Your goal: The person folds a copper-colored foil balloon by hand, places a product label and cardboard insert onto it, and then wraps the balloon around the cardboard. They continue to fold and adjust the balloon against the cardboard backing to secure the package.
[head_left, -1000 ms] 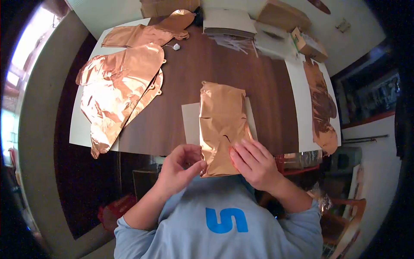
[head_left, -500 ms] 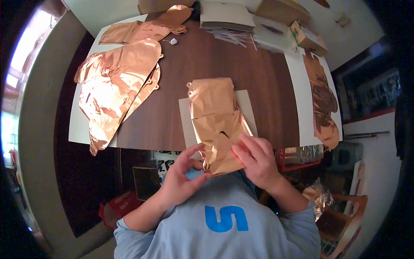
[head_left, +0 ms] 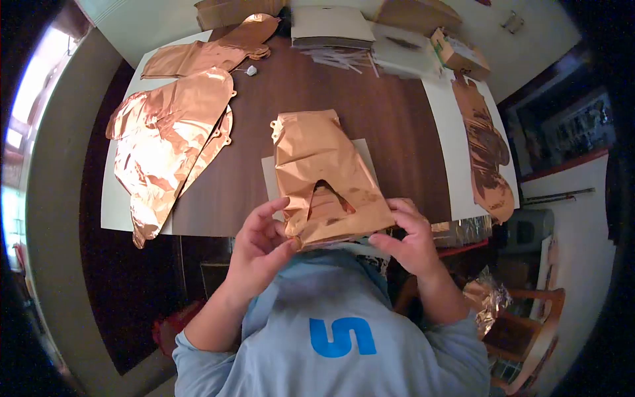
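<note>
A flat, uninflated copper-coloured foil balloon [head_left: 316, 159] lies in front of me, its near end lifted at the table edge. It has a triangular opening near my body and a small tab at its far left corner. My left hand [head_left: 259, 239] pinches the near left corner between thumb and fingers. At the near right corner, my right hand [head_left: 411, 237] grips the foil, fingers partly behind it. Under the balloon, a pale sheet [head_left: 366, 159] shows at both sides.
More flat foil balloons [head_left: 165, 132] lie on the left, with another foil piece [head_left: 481, 145] on the right over white board. White strips [head_left: 337, 58], a white box [head_left: 333, 30] and a small carton [head_left: 460, 54] stand at the back. A wooden chair [head_left: 529, 337] is at lower right.
The balloon's near part has been spread to the right, and its triangular opening now shows wide. My right hand has moved outward from the middle of the foil to its right corner.
</note>
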`<state>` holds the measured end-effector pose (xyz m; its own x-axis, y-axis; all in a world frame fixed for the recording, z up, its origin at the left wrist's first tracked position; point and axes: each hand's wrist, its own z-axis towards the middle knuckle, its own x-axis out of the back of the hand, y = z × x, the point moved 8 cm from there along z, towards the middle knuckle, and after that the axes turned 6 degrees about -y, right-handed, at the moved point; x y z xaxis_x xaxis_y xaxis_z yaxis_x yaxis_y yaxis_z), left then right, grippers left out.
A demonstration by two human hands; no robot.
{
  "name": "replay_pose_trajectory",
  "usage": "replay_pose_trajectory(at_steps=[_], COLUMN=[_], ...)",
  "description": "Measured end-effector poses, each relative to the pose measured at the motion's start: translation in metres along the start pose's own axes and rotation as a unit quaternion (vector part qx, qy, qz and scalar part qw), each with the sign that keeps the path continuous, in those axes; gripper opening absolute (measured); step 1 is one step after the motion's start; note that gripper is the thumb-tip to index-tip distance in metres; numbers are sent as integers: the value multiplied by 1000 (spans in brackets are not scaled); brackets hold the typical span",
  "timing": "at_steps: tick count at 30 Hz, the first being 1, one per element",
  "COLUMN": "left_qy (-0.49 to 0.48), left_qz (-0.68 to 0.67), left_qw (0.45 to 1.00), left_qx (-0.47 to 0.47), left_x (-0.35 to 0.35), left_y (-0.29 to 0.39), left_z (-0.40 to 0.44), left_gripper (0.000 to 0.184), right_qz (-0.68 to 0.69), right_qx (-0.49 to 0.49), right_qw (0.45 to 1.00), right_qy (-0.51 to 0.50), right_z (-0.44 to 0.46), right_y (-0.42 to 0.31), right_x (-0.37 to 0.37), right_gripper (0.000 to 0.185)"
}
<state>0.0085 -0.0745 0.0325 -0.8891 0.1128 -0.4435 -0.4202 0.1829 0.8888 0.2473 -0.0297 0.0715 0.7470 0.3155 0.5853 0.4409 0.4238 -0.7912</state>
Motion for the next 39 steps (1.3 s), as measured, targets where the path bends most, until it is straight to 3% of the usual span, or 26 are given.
replay_pose_trajectory(at_steps=[1, 4, 7, 13, 14, 17, 20, 23, 26, 29, 32, 35, 39], left_qy=[1, 7, 13, 35, 39, 58, 76, 38, 32, -11, -19, -29, -21], left_qz=[-3, 9, 21, 155, 168, 254, 482, 706, 684, 667, 665, 670, 661], left_qw=[1000, 1000, 999, 985, 983, 962, 866, 690, 668, 686, 678, 672, 675], left_qx=[-7, -19, -23, 70, 67, 83, 111, -154, -293, -292, -313, -314, -326], left_x=[1, -7, -12, 13, 12, 7, 3, -19, -37, -30, -25, -24, -19], left_y=[4, 25, 35, -30, -37, -36, -19, 2, 7, -8, -13, -14, -19], left_z=[4, 11, 10, -11, -14, -19, -22, -28, -28, -14, -13, -13, -15], left_gripper=[65, 65, 61, 47, 46, 44, 43, 41, 39, 35, 35, 35, 35], right_qz=[5, 312, 388, 421, 389, 384, 359, 285, 222, 254, 227, 135, -214], right_qx=[17, -130, -183, -341, -384, -355, -328, -288, -320, -302, -345, -327, -172], right_qw=[1000, 941, 903, 840, 836, 852, 873, 913, 921, 917, 910, 935, 958], right_qy=[-8, -6, 10, -8, -43, 5, 51, 54, 25, 62, 36, 27, 84], right_z=[3, 3, 7, -41, -48, -60, -57, -55, -52, -52, -59, -57, -45], right_y=[-7, 2, -11, 60, 57, 83, 81, 75, 64, 65, 70, 71, 30], right_x=[1, -8, -5, -71, -68, -81, -79, -72, -65, -70, -71, -65, -31], right_gripper=[35, 26, 22, 20, 21, 22, 24, 26, 27, 26, 29, 34, 29])
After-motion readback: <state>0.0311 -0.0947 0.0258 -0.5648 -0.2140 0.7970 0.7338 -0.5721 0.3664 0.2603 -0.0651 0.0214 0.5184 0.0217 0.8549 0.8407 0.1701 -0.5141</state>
